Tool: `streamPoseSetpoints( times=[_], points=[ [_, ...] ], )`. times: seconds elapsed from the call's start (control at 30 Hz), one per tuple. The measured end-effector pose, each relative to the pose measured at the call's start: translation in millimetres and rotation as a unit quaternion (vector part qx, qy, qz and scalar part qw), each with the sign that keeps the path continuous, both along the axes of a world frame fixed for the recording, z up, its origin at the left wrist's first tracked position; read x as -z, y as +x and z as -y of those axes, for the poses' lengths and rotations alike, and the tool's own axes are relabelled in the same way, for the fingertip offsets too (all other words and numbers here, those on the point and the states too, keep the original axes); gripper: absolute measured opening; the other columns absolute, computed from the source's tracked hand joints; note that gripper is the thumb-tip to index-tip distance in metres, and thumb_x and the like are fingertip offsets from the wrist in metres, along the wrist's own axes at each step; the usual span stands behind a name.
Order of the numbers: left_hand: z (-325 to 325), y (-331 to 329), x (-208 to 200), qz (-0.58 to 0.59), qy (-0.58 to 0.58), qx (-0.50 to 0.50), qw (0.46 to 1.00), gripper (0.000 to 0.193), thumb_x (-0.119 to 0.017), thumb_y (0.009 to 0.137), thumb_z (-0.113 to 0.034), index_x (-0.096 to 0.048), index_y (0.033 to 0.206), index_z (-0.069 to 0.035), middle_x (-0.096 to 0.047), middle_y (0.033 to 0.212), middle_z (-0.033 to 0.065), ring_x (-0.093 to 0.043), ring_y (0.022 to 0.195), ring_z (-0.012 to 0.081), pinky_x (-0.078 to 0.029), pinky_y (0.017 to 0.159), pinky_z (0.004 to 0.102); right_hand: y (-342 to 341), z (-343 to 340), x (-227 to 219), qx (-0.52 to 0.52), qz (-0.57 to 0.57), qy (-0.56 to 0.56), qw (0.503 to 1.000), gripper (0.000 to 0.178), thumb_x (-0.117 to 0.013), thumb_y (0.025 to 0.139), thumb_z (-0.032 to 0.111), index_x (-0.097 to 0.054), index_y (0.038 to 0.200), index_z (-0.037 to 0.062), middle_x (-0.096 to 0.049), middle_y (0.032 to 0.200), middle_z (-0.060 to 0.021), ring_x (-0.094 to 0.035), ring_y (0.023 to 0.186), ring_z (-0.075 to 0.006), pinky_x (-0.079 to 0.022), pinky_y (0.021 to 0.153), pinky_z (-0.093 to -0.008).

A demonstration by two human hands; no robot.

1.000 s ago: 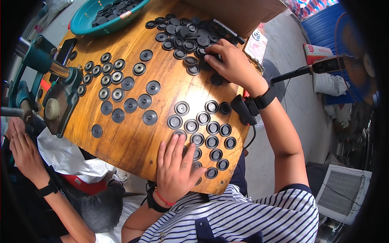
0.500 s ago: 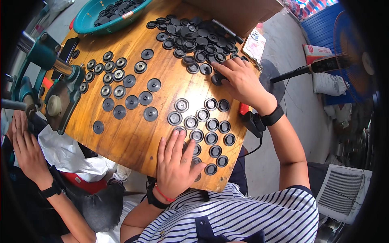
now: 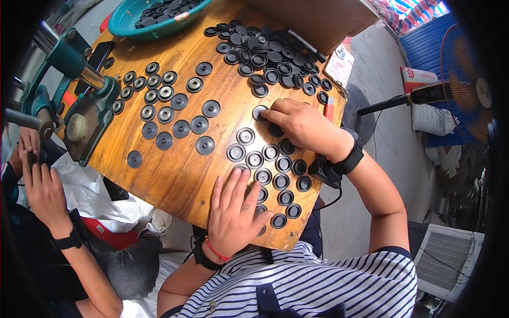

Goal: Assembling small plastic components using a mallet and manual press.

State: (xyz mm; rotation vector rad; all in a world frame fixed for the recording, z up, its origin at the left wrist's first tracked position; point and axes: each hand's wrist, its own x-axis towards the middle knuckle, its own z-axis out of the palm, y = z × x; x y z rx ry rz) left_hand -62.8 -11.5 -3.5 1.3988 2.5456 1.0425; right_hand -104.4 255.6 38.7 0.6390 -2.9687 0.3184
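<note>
My left hand (image 3: 234, 214) lies flat with fingers spread on the near part of the wooden table (image 3: 180, 185), partly covering some black ringed discs. My right hand (image 3: 307, 127) is bent over the table, its fingertips closed on the edge of a black round disc (image 3: 259, 112). Another black disc (image 3: 274, 130) shows under its curled fingers. Between and beside the hands stand several flanged black discs (image 3: 254, 159), laid out singly in loose rows. Beyond the right hand is a heaped pile of similar black discs (image 3: 274, 56).
A teal basin (image 3: 154, 33) of black discs stands at the far left. More discs, some with metal-looking rings (image 3: 165, 94), lie mid-left beside a green hand press (image 3: 79, 127). Another person's hands (image 3: 45, 196) are at the left. A fan (image 3: 466, 87) stands right.
My right hand has drawn back from the pile toward the laid-out discs, bringing discs with it. My left hand stays flat in place. The other person's hands have come together.
</note>
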Motion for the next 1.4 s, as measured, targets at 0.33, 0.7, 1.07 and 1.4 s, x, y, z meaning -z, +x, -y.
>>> streamPoseSetpoints(
  times=[0.33, 0.7, 1.07, 1.4],
  points=[
    [-2, 0, 1, 0.009, 0.002, 0.009, 1.000, 0.057, -0.058, 0.090, -0.045, -0.059, 0.124, 0.000, -0.049, 0.137, 0.0211, -0.041, 0.132, 0.0377, -0.024, 0.112, 0.0529, -76, 35, 6, -0.050, -0.060, -0.037, 0.996, 0.039, -0.066, 0.073, 0.006, -0.060, 0.112, 0.0041, -0.059, 0.098, -0.0099, -0.058, 0.089, -0.0278, -0.049, 0.077, -0.0366],
    [-3, -2, -1, -0.009, -0.034, 0.017, 0.999, 0.064, -0.058, 0.089, -0.049, -0.053, 0.132, -0.002, -0.044, 0.141, 0.0231, -0.037, 0.135, 0.0384, -0.022, 0.112, 0.0533, 18, 7, -2, 0.057, 0.007, -0.047, 0.997, 0.030, -0.063, 0.075, 0.003, -0.064, 0.104, 0.0045, -0.058, 0.090, -0.0101, -0.056, 0.090, -0.0289, -0.047, 0.079, -0.0377],
    [7, -28, -17, 0.075, -0.067, 0.051, 0.994, 0.076, -0.059, 0.090, -0.044, -0.035, 0.142, 0.006, -0.018, 0.150, 0.0341, -0.018, 0.141, 0.0483, -0.017, 0.113, 0.0528, 62, -11, 8, 0.164, -0.048, -0.066, 0.983, 0.031, -0.065, 0.082, 0.006, -0.062, 0.113, 0.0029, -0.061, 0.106, -0.0122, -0.056, 0.100, -0.0320, -0.045, 0.089, -0.0397],
    [5, -49, -26, 0.130, -0.108, 0.153, 0.974, 0.090, -0.064, 0.084, -0.053, -0.029, 0.145, 0.003, -0.018, 0.150, 0.0350, -0.016, 0.142, 0.0474, -0.017, 0.114, 0.0530, 122, 23, 4, 0.141, -0.028, -0.166, 0.976, 0.047, -0.065, 0.085, 0.014, -0.052, 0.128, -0.0017, -0.050, 0.134, -0.0203, -0.045, 0.128, -0.0364, -0.038, 0.105, -0.0438]
  ],
)
